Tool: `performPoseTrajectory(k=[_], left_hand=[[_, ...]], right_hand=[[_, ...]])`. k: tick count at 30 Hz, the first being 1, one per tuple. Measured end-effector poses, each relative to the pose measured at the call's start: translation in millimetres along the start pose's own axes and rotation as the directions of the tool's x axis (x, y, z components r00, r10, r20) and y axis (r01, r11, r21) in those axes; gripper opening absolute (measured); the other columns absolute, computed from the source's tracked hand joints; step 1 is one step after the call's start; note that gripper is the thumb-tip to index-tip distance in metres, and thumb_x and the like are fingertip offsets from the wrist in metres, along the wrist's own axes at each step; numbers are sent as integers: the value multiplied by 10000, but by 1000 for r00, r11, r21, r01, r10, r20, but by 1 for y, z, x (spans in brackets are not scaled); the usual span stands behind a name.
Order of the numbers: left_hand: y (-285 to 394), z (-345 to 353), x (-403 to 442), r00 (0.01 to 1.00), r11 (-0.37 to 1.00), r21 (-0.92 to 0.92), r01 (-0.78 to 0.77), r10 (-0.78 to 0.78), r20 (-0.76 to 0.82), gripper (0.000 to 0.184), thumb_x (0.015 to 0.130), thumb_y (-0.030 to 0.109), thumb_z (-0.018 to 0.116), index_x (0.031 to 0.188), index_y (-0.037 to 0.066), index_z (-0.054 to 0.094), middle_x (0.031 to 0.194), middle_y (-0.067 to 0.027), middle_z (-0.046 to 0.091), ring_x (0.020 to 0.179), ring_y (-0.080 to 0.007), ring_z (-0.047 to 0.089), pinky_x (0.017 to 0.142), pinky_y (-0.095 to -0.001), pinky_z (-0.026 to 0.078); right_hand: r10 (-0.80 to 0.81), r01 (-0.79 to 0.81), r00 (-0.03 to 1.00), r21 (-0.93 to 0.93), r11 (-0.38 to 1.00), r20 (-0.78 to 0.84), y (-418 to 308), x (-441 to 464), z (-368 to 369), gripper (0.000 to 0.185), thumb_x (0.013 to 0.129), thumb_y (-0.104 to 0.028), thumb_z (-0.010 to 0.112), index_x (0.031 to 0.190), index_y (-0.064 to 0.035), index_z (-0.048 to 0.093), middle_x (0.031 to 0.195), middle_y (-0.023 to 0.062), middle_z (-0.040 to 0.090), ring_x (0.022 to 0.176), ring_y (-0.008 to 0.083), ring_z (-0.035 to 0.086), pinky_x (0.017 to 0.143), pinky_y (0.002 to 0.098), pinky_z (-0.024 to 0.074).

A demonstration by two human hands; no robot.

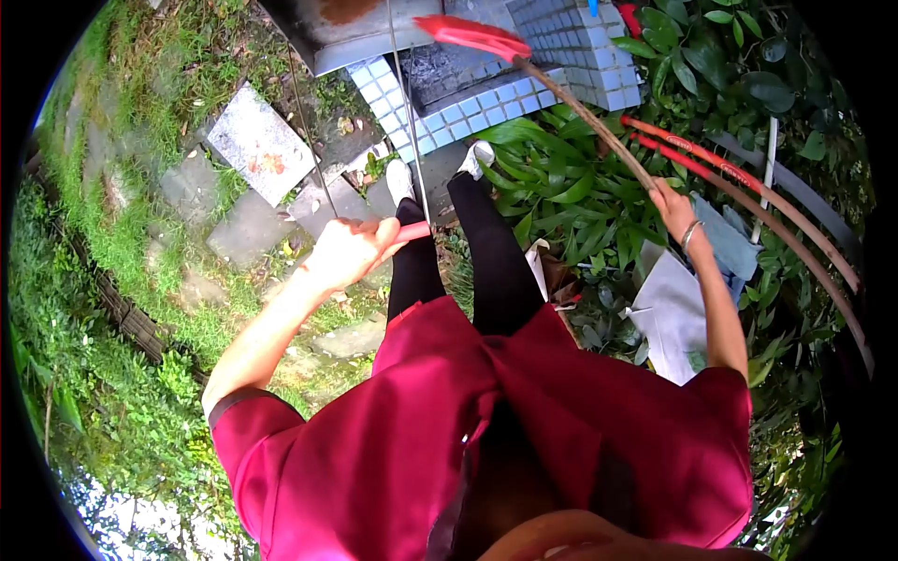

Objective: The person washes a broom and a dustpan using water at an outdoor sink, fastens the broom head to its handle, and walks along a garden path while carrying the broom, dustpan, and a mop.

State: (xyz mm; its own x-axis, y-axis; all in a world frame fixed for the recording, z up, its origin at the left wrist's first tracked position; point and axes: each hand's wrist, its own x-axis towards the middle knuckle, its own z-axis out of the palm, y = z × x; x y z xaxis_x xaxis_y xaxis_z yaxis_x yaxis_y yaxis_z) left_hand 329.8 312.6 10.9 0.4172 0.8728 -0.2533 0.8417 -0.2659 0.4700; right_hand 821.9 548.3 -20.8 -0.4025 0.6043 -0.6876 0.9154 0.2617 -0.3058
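My left hand (351,251) is closed round the pink grip of a long-handled metal dustpan (327,26). Thin metal rods run up from the grip to the pan, which has a rusty patch and is cut off by the top edge of the view. On the right, my right hand (675,213) wraps round the wooden stick of a broom (599,126). Its red head (472,39) points left, above a blue-tiled structure (468,122) with a dark, sooty-looking recess. My shoes (398,179) stand just below the tiled edge.
Two long curved handles (720,173) with red ends lean at the right. A pale flat board (262,145) lies on stone slabs and grass at left. Leafy plants (561,168) grow beside the tiles. White sheeting (669,323) and a blue-grey cloth (725,238) lie near my right arm.
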Motion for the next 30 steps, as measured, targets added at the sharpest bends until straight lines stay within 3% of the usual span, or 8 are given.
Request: performPoseTrajectory(k=[6, 10, 16, 20, 24, 26, 28, 30], left_hand=[[-4, 1, -3, 999, 997, -65, 40, -41, -25, 298, 812, 261, 634, 718, 94, 406, 501, -46, 448, 405, -215, 503, 379, -320, 395], [-5, -3, 0, 997, 997, -55, 61, -63, -49, 303, 793, 239, 654, 719, 92, 400, 515, -55, 459, 416, -225, 507, 374, -329, 385], [9, 3, 8, 999, 999, -40, 31, -32, -19, 285, 806, 244, 646, 725, 101, 413, 509, -53, 463, 402, -214, 502, 369, -330, 378], [42, 55, 26, 998, 995, -96, 37, -42, -53, 287, 815, 276, 636, 715, 104, 429, 478, -32, 470, 402, -194, 523, 345, -324, 381], [76, 113, 48, 981, 982, -17, 189, -190, -43, 263, 817, 273, 618, 738, 90, 446, 473, -42, 492, 400, -220, 538, 374, -333, 428], [77, 145, 51, 975, 968, -123, 217, -220, -13, 226, 812, 236, 612, 761, 81, 455, 501, -56, 509, 421, -243, 550, 386, -347, 444], [72, 147, 49, 975, 946, -243, 216, -194, 109, 240, 797, 206, 607, 884, 16, 491, 834, -174, 555, 746, -310, 597, 655, -404, 501], [49, 119, 55, 979, 924, -343, 171, -197, -45, 270, 800, 187, 594, 975, 4, 500, 928, -198, 524, 891, -351, 546, 759, -429, 469]], right_hand=[[43, -34, 988, 61, 998, -147, 15, 60, 118, 364, 909, -274, 441, 1249, -151, 403, 915, 251, 599, 819, 471, 557, 721, 525, 446], [318, -307, 943, -111, 945, 101, -69, 142, 156, 420, 915, -219, 352, 1319, -109, 309, 1016, 261, 601, 915, 419, 593, 793, 494, 473], [209, -168, 964, -229, 959, 166, -125, 143, 179, 435, 890, -180, 401, 1308, -73, 346, 1079, 249, 569, 998, 361, 570, 855, 455, 455], [-298, 389, 916, 414, 823, -267, -211, 133, 114, 486, 867, -280, 494, 1275, -37, 390, 1128, 317, 495, 1040, 415, 497, 914, 440, 404], [-161, 386, 832, 345, 856, -531, -272, 187, 191, 514, 869, -270, 509, 1251, 45, 374, 1007, 286, 564, 969, 391, 549, 823, 448, 444], [39, 14, 999, 898, 440, -34, -270, 192, 194, 372, 885, -214, 499, 1207, -39, 436, 828, 225, 619, 791, 404, 609, 650, 451, 481], [-48, 331, 894, 585, 740, -446, -261, 189, 202, 245, 898, -155, 469, 1126, -67, 485, 861, 205, 616, 816, 389, 604, 657, 432, 481], [-6, 268, 922, 626, 732, -387, -257, 183, 203, 178, 909, -138, 445, 1055, -52, 500, 875, 193, 615, 838, 389, 597, 675, 427, 483]])
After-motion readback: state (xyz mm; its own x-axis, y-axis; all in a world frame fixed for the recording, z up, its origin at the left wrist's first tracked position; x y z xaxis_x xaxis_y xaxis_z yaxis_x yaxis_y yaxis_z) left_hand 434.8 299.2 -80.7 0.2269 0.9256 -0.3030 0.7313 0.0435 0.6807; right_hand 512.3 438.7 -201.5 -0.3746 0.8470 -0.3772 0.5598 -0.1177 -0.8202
